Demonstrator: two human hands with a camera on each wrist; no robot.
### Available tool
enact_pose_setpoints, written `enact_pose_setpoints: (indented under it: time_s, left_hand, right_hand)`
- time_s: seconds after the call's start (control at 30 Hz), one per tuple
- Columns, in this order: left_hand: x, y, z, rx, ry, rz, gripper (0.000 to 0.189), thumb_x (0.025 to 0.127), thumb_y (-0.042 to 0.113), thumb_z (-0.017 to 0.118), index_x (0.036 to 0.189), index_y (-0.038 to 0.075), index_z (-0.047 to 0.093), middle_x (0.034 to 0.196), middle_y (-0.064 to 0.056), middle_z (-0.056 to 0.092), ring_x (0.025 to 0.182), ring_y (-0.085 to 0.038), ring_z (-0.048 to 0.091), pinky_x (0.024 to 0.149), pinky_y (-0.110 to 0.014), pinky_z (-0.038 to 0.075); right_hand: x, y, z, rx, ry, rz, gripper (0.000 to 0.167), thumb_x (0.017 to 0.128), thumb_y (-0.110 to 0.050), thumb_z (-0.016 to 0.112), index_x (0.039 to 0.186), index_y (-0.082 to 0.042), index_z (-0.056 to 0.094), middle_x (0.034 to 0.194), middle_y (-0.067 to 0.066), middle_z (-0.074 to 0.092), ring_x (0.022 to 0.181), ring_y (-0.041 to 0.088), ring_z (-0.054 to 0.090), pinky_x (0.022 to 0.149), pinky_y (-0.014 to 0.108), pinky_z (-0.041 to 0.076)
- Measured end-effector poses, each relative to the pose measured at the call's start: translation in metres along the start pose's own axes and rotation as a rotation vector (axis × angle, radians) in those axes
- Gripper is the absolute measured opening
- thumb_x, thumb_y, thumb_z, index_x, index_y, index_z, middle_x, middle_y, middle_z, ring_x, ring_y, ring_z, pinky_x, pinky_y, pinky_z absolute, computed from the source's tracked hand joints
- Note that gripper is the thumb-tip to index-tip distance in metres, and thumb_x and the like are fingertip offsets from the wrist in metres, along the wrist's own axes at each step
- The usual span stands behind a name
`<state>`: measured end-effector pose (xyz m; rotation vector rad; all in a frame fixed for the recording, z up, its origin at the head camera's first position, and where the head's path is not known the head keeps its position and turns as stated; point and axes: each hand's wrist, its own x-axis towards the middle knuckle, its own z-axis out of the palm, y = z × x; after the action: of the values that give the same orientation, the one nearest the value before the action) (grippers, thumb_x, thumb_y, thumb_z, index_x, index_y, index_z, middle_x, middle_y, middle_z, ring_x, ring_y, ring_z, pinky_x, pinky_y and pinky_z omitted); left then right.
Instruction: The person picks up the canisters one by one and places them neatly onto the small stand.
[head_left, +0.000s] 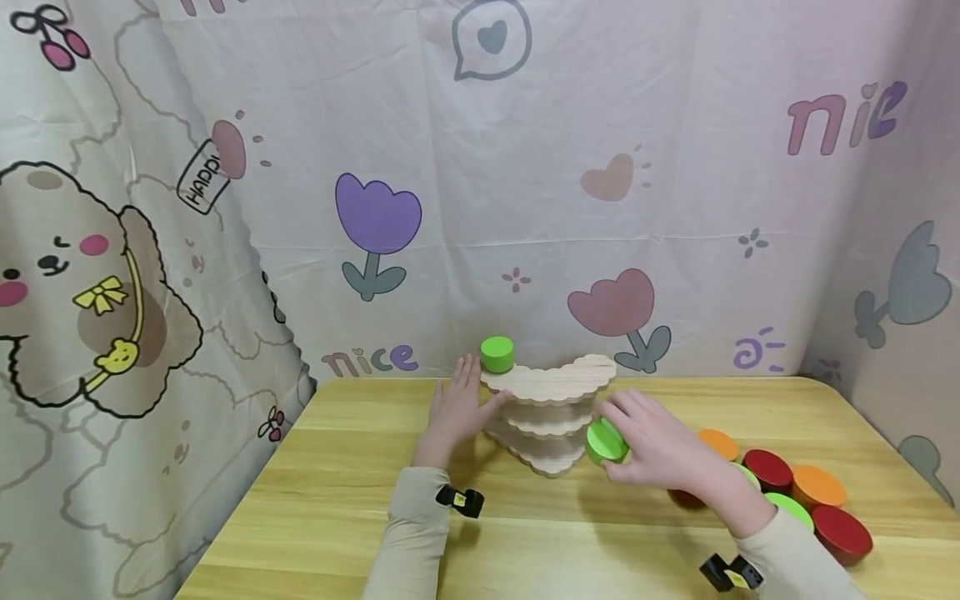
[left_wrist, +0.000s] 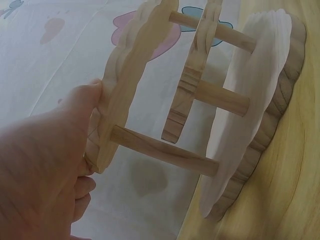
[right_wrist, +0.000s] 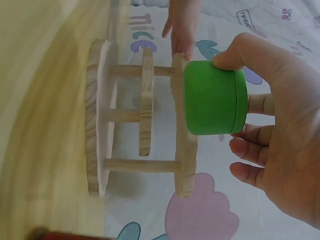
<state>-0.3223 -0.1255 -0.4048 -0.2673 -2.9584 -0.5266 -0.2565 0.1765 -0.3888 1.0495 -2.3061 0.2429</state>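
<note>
A pale wooden stand (head_left: pixel 551 383) with three scalloped tiers joined by round dowels stands at the table's back. One green cylinder (head_left: pixel 497 354) sits upright on the top tier's left end. My left hand (head_left: pixel 459 408) touches that end, fingers fairly straight along the side and thumb against the edge (left_wrist: pixel 95 130). My right hand (head_left: pixel 652 437) pinches another green cylinder (right_wrist: pixel 215 97) between thumb and fingers, in front of the stand's right side. A seam line runs round this cylinder near the fingers. In the left wrist view both cylinders are hidden.
Several round pieces lie to the right, partly behind my right forearm: red (head_left: pixel 842 533), orange (head_left: pixel 819 485) and green (head_left: pixel 791 510). A printed cloth (head_left: pixel 525 208) hangs right behind the wooden table (head_left: pixel 525 550).
</note>
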Motion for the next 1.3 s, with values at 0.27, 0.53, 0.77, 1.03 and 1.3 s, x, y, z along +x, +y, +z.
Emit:
enact_pose_setpoints:
  time_s: [0.27, 0.53, 0.77, 1.03, 1.3]
  left_hand:
    - [0.002, -0.001, 0.001, -0.001, 0.004, -0.004, 0.100, 0.089, 0.077, 0.033, 0.157, 0.007, 0.012, 0.165, -0.008, 0.005, 0.154, -0.025, 0.004, 0.123, -0.057, 0.009]
    - [0.003, -0.002, 0.002, -0.013, 0.008, 0.000, 0.100, 0.089, 0.078, 0.033, 0.157, 0.007, 0.013, 0.165, -0.008, 0.007, 0.154, -0.026, 0.006, 0.122, -0.058, 0.010]
    - [0.003, -0.003, 0.002, -0.018, 0.003, -0.005, 0.100, 0.089, 0.078, 0.032, 0.157, 0.009, 0.011, 0.165, -0.008, 0.006, 0.154, -0.026, 0.006, 0.123, -0.057, 0.009]
    - [0.002, -0.001, 0.001, -0.028, 0.001, 0.004, 0.099, 0.090, 0.076, 0.033, 0.157, 0.007, 0.012, 0.165, -0.010, 0.008, 0.154, -0.027, 0.007, 0.122, -0.058, 0.010]
    - [0.003, -0.002, 0.001, -0.021, -0.001, 0.007, 0.099, 0.090, 0.077, 0.032, 0.157, 0.007, 0.012, 0.165, -0.012, 0.010, 0.154, -0.027, 0.006, 0.122, -0.058, 0.010]
  right_hand:
    - [0.023, 0.001, 0.003, 0.059, 0.014, 0.011, 0.053, 0.061, -0.034, 0.078, 0.106, -0.012, 0.059, 0.097, -0.002, 0.053, 0.089, 0.013, 0.046, 0.069, 0.026, 0.041]
    - [0.046, 0.004, 0.007, 0.099, 0.076, 0.027, 0.050, 0.061, -0.032, 0.077, 0.102, -0.012, 0.058, 0.101, 0.003, 0.056, 0.090, 0.018, 0.050, 0.069, 0.030, 0.042]
    - [0.065, 0.004, 0.010, 0.123, 0.044, 0.124, 0.052, 0.063, -0.030, 0.076, 0.108, -0.010, 0.059, 0.101, 0.004, 0.055, 0.089, 0.018, 0.047, 0.070, 0.029, 0.038]
    - [0.083, 0.005, 0.021, 0.155, 0.044, 0.198, 0.056, 0.067, -0.032, 0.076, 0.114, -0.009, 0.058, 0.102, 0.006, 0.054, 0.092, 0.022, 0.048, 0.073, 0.033, 0.041]
    - [0.098, 0.004, 0.036, 0.187, 0.021, 0.271, 0.053, 0.071, -0.032, 0.076, 0.116, -0.011, 0.057, 0.102, 0.006, 0.052, 0.093, 0.023, 0.047, 0.074, 0.032, 0.041]
